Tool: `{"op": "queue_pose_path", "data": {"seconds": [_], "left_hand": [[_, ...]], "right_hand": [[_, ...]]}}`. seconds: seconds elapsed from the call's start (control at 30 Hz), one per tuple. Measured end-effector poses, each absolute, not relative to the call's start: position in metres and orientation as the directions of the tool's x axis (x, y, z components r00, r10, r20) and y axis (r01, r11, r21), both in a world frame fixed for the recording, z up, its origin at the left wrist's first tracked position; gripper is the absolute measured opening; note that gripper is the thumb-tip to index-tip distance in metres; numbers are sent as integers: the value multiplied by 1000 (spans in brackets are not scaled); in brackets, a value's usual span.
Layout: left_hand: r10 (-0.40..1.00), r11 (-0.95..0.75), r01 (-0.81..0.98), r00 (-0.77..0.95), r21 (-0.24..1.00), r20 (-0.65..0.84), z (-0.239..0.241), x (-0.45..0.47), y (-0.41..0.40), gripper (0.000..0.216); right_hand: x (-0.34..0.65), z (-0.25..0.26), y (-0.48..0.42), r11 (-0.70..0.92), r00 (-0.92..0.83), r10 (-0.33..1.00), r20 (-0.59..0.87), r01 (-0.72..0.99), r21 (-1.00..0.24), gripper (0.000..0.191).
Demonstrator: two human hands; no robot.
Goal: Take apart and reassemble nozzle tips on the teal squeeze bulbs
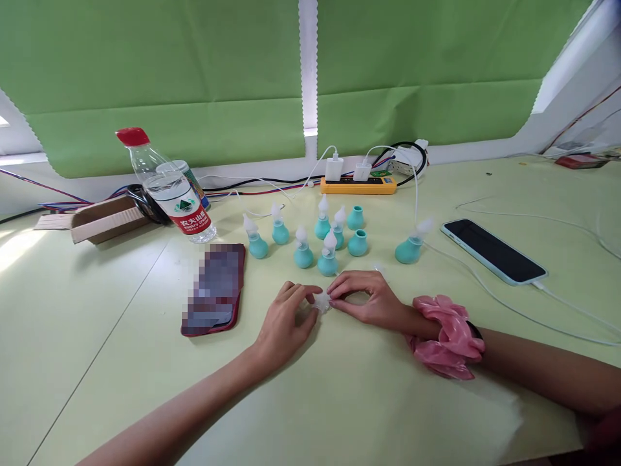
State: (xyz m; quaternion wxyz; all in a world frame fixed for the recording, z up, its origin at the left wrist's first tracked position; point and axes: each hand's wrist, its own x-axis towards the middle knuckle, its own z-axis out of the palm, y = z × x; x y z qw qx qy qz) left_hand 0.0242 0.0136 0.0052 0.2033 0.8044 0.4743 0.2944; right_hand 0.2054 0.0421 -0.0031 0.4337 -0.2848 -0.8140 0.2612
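Note:
Between the fingertips of both hands is a small white translucent piece (322, 301) with an uneven, crinkled outline; its exact kind is unclear. Thumb and index finger of my left hand (287, 318) pinch its left side. From the right, my right hand (366, 299) grips it with its fingertips. Just beyond the hands stand several small round teal pots with white pointed tops, the nearest teal pot (328, 264) close to my right fingers. Two teal pots have open necks and no tops, one of them the open teal pot (358, 243). A scrap of clear film (380, 268) lies behind my right hand.
On the left are a red-cased phone (240, 285), a tilted water bottle (177, 200) and a cardboard box (109, 220). To the right, a charging phone (495, 251) trails a white cable past my right arm. An orange power strip (359, 187) lies at the back.

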Motion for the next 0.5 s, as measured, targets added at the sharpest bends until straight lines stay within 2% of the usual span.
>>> {"op": "queue_pose_path", "data": {"seconds": [0.3, 0.5], "left_hand": [[876, -482, 644, 332, 595, 350, -1, 22, 16, 12], [909, -414, 693, 284, 590, 304, 2, 24, 15, 11]], "right_hand": [[206, -6, 44, 702, -494, 660, 565, 140, -698, 5], [207, -9, 47, 740, -489, 626, 607, 127, -660, 6]]}}
